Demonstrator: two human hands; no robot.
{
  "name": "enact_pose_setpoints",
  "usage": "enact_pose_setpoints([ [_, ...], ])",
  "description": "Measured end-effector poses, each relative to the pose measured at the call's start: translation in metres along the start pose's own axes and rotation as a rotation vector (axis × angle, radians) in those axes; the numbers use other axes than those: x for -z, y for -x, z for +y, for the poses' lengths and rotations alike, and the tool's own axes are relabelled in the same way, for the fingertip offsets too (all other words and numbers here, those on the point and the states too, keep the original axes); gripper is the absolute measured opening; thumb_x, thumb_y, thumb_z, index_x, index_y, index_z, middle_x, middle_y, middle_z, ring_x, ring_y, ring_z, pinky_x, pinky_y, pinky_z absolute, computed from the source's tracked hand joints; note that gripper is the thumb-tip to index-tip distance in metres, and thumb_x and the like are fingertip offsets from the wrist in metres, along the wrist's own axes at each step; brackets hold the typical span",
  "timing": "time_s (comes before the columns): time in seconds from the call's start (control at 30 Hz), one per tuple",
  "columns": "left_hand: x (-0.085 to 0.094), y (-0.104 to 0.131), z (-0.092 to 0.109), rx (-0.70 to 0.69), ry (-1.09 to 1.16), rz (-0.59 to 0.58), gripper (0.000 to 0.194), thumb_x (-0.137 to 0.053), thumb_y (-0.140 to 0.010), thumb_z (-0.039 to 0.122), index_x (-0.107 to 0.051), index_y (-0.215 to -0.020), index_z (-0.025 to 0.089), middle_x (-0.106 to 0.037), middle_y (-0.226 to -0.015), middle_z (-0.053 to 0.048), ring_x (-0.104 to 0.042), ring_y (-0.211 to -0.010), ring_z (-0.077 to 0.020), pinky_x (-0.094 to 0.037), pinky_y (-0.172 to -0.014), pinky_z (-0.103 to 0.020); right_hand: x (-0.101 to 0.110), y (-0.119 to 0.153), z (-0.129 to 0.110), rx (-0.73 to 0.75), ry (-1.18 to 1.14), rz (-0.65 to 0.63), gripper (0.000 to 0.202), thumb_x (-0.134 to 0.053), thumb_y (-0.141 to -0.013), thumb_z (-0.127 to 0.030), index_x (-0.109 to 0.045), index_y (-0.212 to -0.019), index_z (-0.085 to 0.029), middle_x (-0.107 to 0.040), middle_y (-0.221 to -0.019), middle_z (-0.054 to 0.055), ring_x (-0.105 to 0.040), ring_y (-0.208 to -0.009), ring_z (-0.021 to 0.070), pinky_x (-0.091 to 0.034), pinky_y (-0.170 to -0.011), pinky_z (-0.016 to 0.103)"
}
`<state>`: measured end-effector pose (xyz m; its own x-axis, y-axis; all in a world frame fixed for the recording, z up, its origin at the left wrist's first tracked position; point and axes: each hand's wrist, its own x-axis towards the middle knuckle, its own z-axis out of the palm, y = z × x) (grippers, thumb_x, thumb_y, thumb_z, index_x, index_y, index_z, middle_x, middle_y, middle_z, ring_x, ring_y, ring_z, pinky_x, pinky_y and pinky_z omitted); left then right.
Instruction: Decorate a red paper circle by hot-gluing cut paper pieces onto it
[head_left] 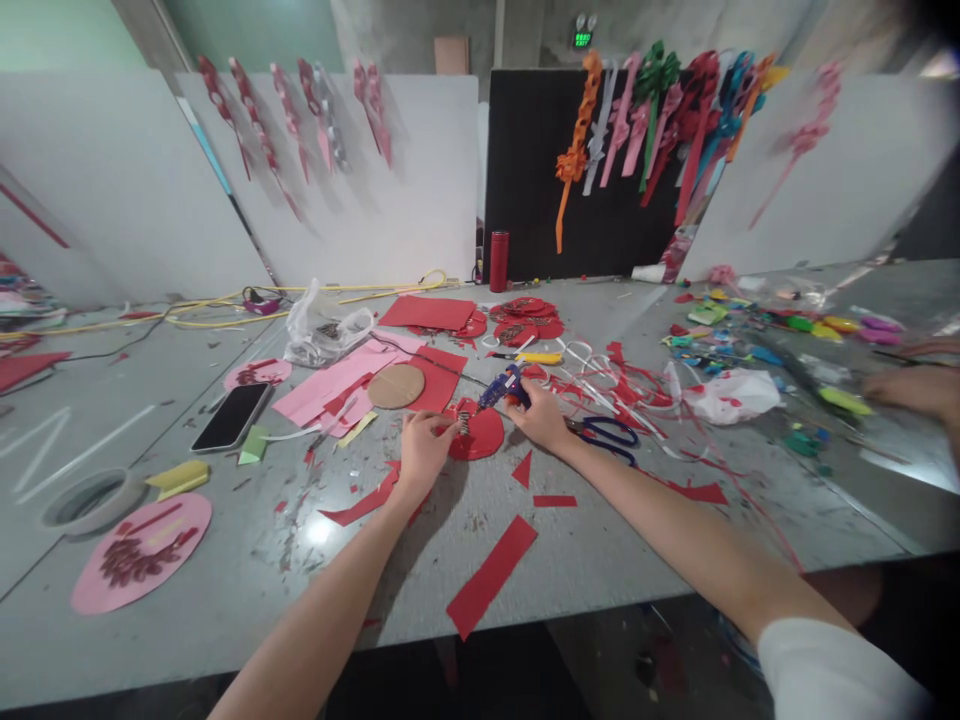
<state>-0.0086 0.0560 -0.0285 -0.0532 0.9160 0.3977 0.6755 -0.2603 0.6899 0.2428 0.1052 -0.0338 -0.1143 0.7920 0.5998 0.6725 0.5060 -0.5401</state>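
My right hand is wrapped round a blue hot glue gun, its nozzle pointing down and left over a round red paper disc. My left hand is at the disc's left side, fingers pinched together beside a small dark curled piece that lies on it. Whether the fingertips grip that piece is too small to tell. Just behind them is a round brown cardboard disc on red and pink paper sheets. Blue-handled scissors lie by my right forearm.
Red strips lie near the front edge. Left are a phone, clear tape and a decorated pink disc. Behind stand decorated red discs and a red bottle. At right, another person's hand is near scraps.
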Motion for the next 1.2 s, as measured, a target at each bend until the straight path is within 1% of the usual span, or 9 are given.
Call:
enact_pose_setpoints([
  [0.13,-0.0075,0.0013,-0.0002,-0.008,-0.001,0.009,0.018,-0.074,-0.089,0.036,-0.084,-0.082,0.022,-0.076,-0.099,-0.01,-0.06,-0.107,-0.03,-0.047,-0.101,-0.046,-0.001,0.0002,0.0018,-0.005,0.009,-0.005,0.018,-0.063,-0.089,-0.04,-0.055,-0.086,-0.024,-0.06,-0.073,0.0,-0.054,-0.067,0.0194,-0.042,-0.067,0.03],
  [0.23,-0.0097,0.0013,-0.001,-0.021,-0.006,0.021,0.018,-0.074,-0.089,0.035,-0.084,-0.081,0.022,-0.074,-0.1,-0.01,-0.059,-0.107,-0.0304,-0.047,-0.101,-0.047,-0.002,0.0,0.003,0.003,0.012,-0.002,0.018,-0.063,-0.089,-0.04,-0.056,-0.087,-0.024,-0.06,-0.073,0.0,-0.053,-0.066,0.0195,-0.041,-0.067,0.03],
  [0.33,-0.0091,-0.0002,-0.0029,-0.011,-0.015,0.019,0.018,-0.074,-0.089,0.035,-0.084,-0.082,0.022,-0.074,-0.101,-0.011,-0.059,-0.108,-0.0311,-0.047,-0.101,-0.047,-0.0021,-0.0002,0.0027,0.01,0.014,-0.002,0.018,-0.064,-0.089,-0.04,-0.056,-0.085,-0.024,-0.058,-0.072,0.0,-0.053,-0.066,0.0192,-0.04,-0.066,0.03],
  [0.5,-0.0077,-0.0026,-0.0053,-0.004,-0.046,-0.001,0.017,-0.075,-0.089,0.034,-0.084,-0.082,0.022,-0.074,-0.1,-0.01,-0.06,-0.106,-0.0295,-0.045,-0.103,-0.047,-0.0017,0.0001,0.0024,0.016,-0.007,-0.004,0.017,-0.064,-0.089,-0.039,-0.056,-0.086,-0.024,-0.058,-0.073,-0.001,-0.053,-0.066,0.0189,-0.04,-0.066,0.03],
  [0.7,-0.0082,-0.0025,-0.0047,-0.008,-0.042,0.0,0.018,-0.075,-0.088,0.036,-0.084,-0.081,0.023,-0.074,-0.1,-0.01,-0.06,-0.106,-0.0303,-0.046,-0.102,-0.047,-0.0006,-0.0003,0.0003,0.02,0.006,-0.017,0.019,-0.063,-0.088,-0.038,-0.052,-0.082,-0.025,-0.057,-0.072,-0.001,-0.052,-0.065,0.0185,-0.038,-0.065,0.03],
  [0.97,-0.0099,-0.001,-0.0042,-0.03,-0.036,0.001,0.015,-0.075,-0.088,0.032,-0.082,-0.079,0.022,-0.072,-0.096,-0.01,-0.06,-0.104,-0.0292,-0.048,-0.098,-0.044,0.0003,-0.0009,-0.003,0.017,-0.003,-0.013,0.021,-0.062,-0.089,-0.039,-0.049,-0.08,-0.025,-0.056,-0.071,-0.001,-0.052,-0.065,0.0185,-0.039,-0.064,0.03],
  [1.1,-0.0101,-0.0005,-0.0041,-0.038,-0.043,-0.016,0.012,-0.076,-0.087,0.03,-0.081,-0.08,0.021,-0.071,-0.096,-0.009,-0.06,-0.105,-0.0293,-0.048,-0.099,-0.044,0.0007,-0.0009,-0.0037,-0.001,-0.001,-0.017,0.021,-0.062,-0.089,-0.038,-0.047,-0.08,-0.025,-0.054,-0.068,-0.002,-0.052,-0.063,0.0181,-0.037,-0.062,0.03],
  [1.2,-0.0087,0.0003,-0.0031,-0.044,-0.049,-0.051,0.011,-0.078,-0.087,0.03,-0.083,-0.081,0.021,-0.071,-0.098,-0.01,-0.059,-0.106,-0.0297,-0.048,-0.099,-0.044,0.0007,-0.0008,-0.0038,-0.018,-0.012,-0.023,0.021,-0.063,-0.088,-0.038,-0.048,-0.081,-0.025,-0.054,-0.067,-0.002,-0.052,-0.063,0.0184,-0.037,-0.06,0.03],
])
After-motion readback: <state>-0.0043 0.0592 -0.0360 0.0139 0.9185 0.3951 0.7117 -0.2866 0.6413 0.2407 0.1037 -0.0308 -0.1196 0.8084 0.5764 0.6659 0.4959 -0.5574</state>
